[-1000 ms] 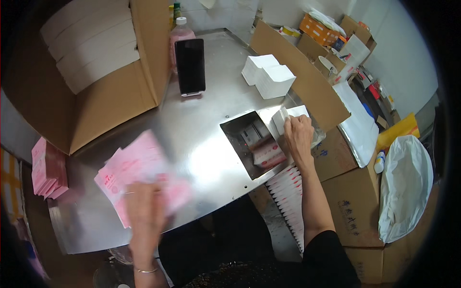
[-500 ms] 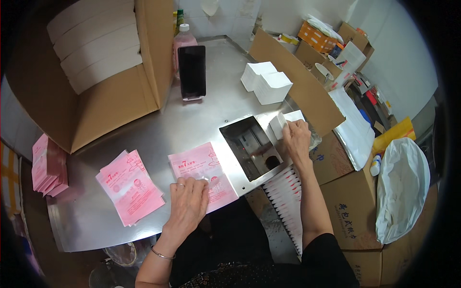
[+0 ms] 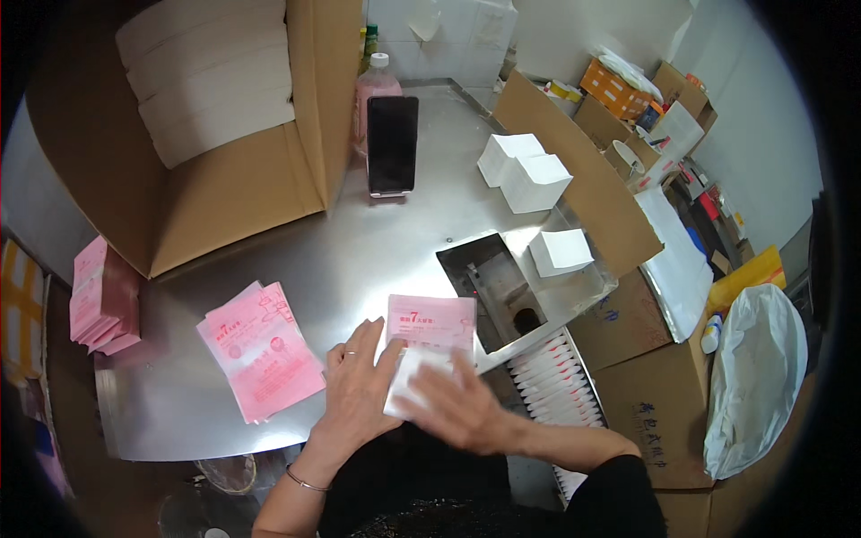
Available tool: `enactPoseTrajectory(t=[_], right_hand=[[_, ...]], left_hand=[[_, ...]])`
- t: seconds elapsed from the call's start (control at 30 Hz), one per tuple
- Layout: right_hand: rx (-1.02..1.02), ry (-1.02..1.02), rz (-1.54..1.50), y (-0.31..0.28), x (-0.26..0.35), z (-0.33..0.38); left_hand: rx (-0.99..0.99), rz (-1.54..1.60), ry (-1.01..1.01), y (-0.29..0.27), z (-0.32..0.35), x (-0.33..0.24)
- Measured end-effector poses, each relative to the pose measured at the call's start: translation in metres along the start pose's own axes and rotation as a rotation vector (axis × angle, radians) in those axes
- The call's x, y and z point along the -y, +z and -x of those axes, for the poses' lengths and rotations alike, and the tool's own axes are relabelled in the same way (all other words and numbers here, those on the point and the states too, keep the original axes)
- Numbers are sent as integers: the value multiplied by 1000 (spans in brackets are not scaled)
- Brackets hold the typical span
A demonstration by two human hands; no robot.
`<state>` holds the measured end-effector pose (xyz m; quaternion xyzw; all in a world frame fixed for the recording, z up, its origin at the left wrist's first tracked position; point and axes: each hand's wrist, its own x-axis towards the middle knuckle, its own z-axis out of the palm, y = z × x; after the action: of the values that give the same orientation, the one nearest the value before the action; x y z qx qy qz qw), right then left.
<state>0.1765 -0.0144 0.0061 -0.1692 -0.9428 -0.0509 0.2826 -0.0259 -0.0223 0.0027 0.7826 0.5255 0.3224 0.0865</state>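
Note:
In front of me lies a pink printed sheet or pouch (image 3: 430,314), with a small white paper piece (image 3: 408,381) on its lower half. My left hand (image 3: 354,386) lies along the left edge of both, fingers stretched out and the thumb apart, touching the pink sheet. Over the white paper is my right hand (image 3: 457,403), smeared by motion; its fingertips cannot be read clearly. A pile of similar pink pieces (image 3: 260,350) rests to the left. One small white paper stack (image 3: 560,253) stands right of the table opening, and two more white stacks (image 3: 529,179) stand farther back.
A rectangular opening (image 3: 493,291) is cut into the metal table (image 3: 296,260). At left stand an open carton (image 3: 233,215) and a bundle of pink pieces (image 3: 103,296). A phone (image 3: 392,143) stands at the back. Below right is a tray of white-and-red packets (image 3: 556,381).
My right hand has come from the white stack to the pink sheet, where white paper now lies. My left hand's fingers have straightened. The whole view has shifted slightly.

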Motion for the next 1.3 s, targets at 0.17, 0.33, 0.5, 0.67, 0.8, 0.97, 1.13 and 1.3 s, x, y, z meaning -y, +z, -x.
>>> enactPoseTrajectory(t=[0.17,0.33,0.5,0.67,0.8,0.97,1.13,1.3], right_hand=[[280,466,11,25,-55,-35],[70,355,-135,34,-43,-30],[-131,667,543,-34,-130,9],[-126,803,621,-34,-181,52],[-30,984,489,-40,-183,52],[-192,914,458,-36,-181,59],[-265,583,189,-5,-122,32],[7,90,-75,11,-4,2]], left_hand=[[-18,-152,-86,20,-16,-21],[70,-235,-89,9,-18,-7],[9,-429,-124,11,-12,-5],[76,-383,-161,11,-21,-21],[-11,-387,-60,1,-25,-12],[140,-341,-102,6,-19,-19],[143,-11,-1,12,-4,-13],[87,-87,-89,-12,-14,-8]])
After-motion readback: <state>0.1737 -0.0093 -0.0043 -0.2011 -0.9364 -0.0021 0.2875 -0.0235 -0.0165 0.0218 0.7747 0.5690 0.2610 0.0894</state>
